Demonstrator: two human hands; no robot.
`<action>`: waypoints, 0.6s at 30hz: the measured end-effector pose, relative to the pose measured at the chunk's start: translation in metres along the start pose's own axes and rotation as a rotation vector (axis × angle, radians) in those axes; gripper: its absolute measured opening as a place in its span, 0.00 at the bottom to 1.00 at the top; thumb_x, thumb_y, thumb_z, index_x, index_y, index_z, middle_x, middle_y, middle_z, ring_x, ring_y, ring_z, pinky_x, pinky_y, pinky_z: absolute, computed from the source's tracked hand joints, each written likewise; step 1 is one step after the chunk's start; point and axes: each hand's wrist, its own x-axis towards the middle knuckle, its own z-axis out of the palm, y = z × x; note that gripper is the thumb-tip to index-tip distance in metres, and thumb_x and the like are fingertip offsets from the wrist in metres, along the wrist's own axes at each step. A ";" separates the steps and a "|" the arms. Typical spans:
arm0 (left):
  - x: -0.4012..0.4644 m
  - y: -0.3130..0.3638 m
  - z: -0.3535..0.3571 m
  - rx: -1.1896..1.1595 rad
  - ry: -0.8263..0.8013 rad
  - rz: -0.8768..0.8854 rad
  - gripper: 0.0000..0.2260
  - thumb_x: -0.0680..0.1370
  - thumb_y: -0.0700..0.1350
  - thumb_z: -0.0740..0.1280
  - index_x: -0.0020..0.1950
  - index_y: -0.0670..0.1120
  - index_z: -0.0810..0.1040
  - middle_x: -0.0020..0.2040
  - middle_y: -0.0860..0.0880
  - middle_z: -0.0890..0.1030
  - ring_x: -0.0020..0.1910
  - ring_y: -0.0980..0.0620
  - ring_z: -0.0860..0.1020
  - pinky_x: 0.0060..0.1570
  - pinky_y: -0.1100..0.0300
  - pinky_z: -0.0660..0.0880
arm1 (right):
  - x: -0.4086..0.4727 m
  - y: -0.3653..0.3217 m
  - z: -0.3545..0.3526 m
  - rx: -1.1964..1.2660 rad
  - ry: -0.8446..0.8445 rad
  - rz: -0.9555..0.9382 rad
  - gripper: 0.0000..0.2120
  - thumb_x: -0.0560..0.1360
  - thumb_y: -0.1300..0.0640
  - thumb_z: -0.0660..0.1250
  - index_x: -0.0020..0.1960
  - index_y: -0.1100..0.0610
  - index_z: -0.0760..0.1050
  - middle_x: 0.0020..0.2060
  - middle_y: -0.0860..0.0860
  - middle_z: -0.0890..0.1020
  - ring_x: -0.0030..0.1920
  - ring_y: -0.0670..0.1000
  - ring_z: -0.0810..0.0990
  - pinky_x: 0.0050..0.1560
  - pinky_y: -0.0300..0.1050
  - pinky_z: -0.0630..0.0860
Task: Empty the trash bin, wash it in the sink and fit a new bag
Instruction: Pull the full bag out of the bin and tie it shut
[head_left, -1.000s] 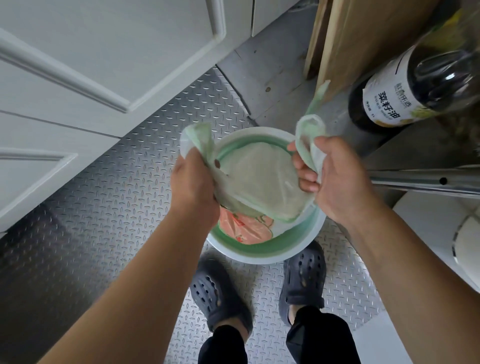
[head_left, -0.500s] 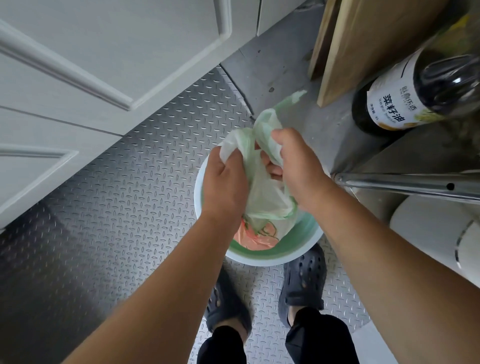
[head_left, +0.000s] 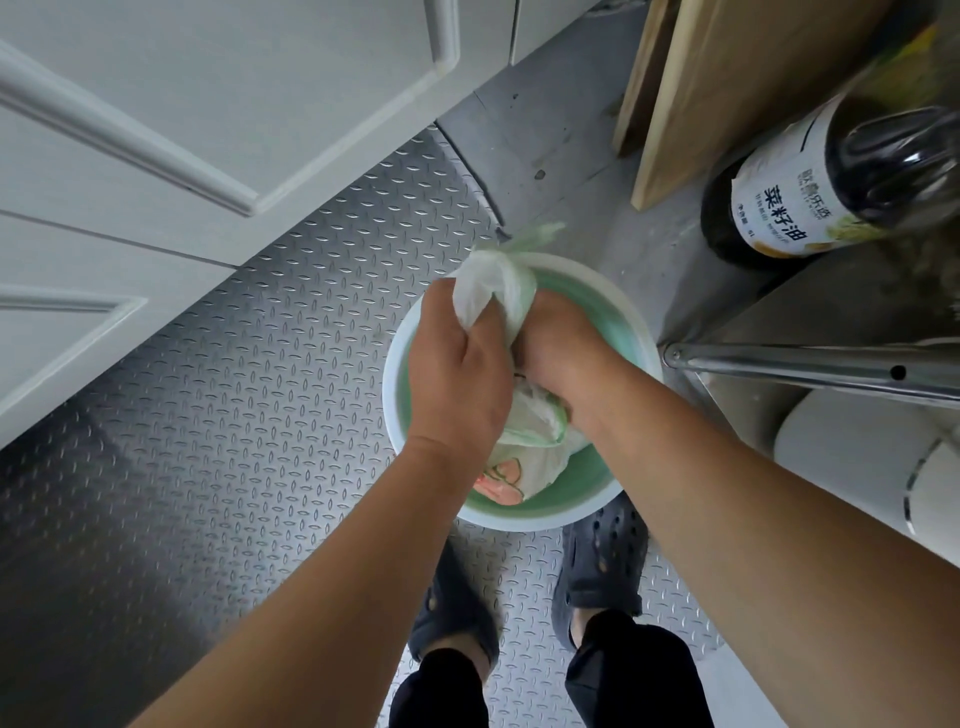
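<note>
A round trash bin (head_left: 618, 317), white-rimmed and pale green inside, stands on the metal floor in front of my feet. Inside it sits a thin pale green and white trash bag (head_left: 535, 441) with something orange showing through its lower side. My left hand (head_left: 457, 374) grips the gathered top of the bag (head_left: 493, 291) from the left. My right hand (head_left: 558, 348) grips the same bunched top from the right, pressed against the left hand. The bag's mouth is twisted together above the bin. The bin's bottom is hidden by the bag and my hands.
White panelled cabinet doors (head_left: 218, 119) line the left. A dark oil bottle (head_left: 810, 192) and wooden boards (head_left: 727, 88) stand on the right by a steel shelf rail (head_left: 810, 364). A white container (head_left: 857, 457) sits below the rail. Diamond-plate floor (head_left: 218, 415) spreads to the left.
The two hands held the bag's edges apart over the bin, then came together. Now they bunch the bag's top into a tight neck, and the view has dropped closer.
</note>
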 end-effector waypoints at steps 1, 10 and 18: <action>-0.001 0.003 0.000 0.029 -0.005 0.055 0.04 0.77 0.47 0.58 0.42 0.54 0.69 0.34 0.67 0.76 0.31 0.66 0.73 0.29 0.72 0.67 | 0.000 -0.002 -0.001 -0.017 -0.015 0.012 0.27 0.78 0.63 0.60 0.20 0.53 0.73 0.18 0.43 0.70 0.23 0.45 0.69 0.27 0.38 0.67; 0.012 0.018 0.002 0.169 -0.025 0.152 0.06 0.77 0.48 0.59 0.40 0.52 0.69 0.31 0.60 0.76 0.31 0.68 0.72 0.29 0.72 0.67 | -0.009 -0.008 -0.016 -0.470 -0.092 -0.103 0.14 0.78 0.66 0.60 0.37 0.55 0.77 0.32 0.52 0.80 0.37 0.50 0.78 0.36 0.42 0.76; 0.030 0.024 -0.003 0.079 -0.080 -0.079 0.06 0.75 0.48 0.62 0.41 0.48 0.76 0.33 0.54 0.76 0.34 0.51 0.74 0.38 0.51 0.74 | -0.018 -0.002 -0.029 -0.403 -0.568 0.047 0.11 0.60 0.59 0.67 0.41 0.62 0.76 0.37 0.59 0.76 0.40 0.56 0.76 0.47 0.53 0.72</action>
